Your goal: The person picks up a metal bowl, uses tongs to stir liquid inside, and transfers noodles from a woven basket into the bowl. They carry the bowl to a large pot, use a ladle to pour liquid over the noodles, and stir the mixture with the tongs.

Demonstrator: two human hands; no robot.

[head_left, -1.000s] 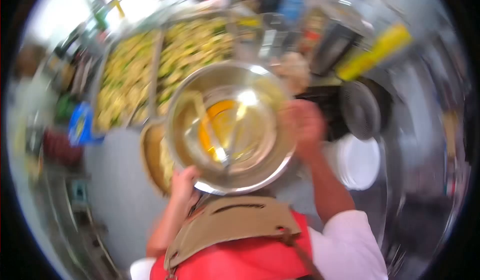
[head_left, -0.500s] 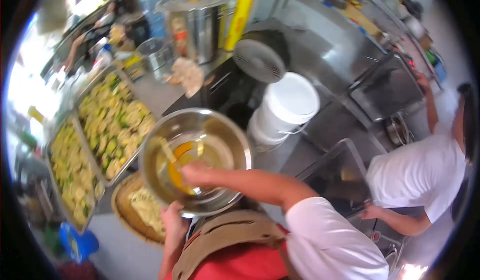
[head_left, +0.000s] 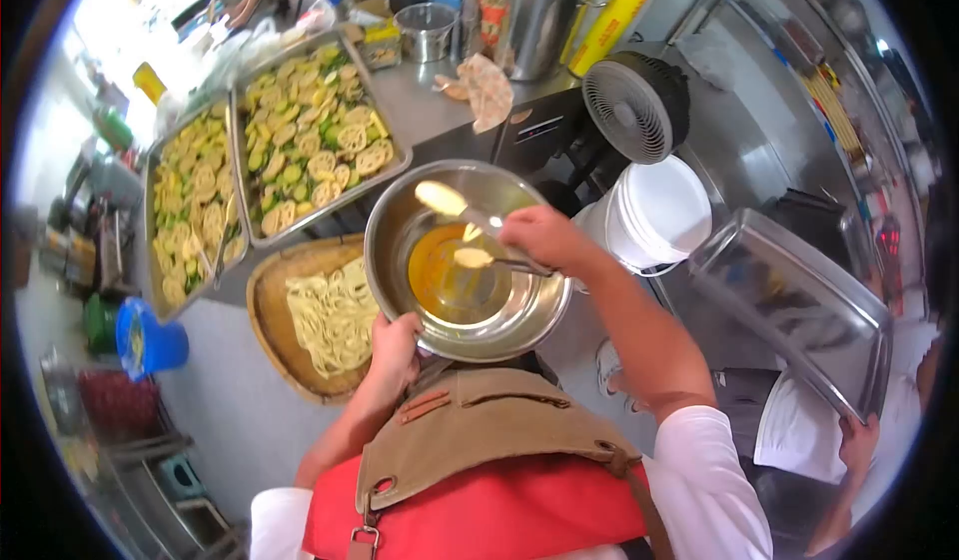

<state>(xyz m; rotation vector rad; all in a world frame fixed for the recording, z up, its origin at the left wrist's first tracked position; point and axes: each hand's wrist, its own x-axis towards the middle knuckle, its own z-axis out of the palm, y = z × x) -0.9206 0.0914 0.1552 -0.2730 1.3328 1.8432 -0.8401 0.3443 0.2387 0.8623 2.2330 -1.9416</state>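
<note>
My left hand is closed on the near-left rim of a large metal mixing bowl. Yellow-orange liquid lies in the bottom of it. Over the bowl's right side, my right hand is closed around a pair of tongs. Their two pale yellowish tips are spread apart above the liquid. Left of the bowl, a round wooden tray carries a heap of pale noodles. Behind that are two metal trays filled with sliced lotus root and green vegetables.
A black fan and a white bucket stand right of the bowl. At far right, a co-worker's hand holds a large metal tray. A tall steel pot stands behind, and a blue bucket is at left.
My right hand has risen from inside the bowl toward its right side, lifting the tongs' tips into view. The co-worker's tray has shifted and tilted. My view has turned.
</note>
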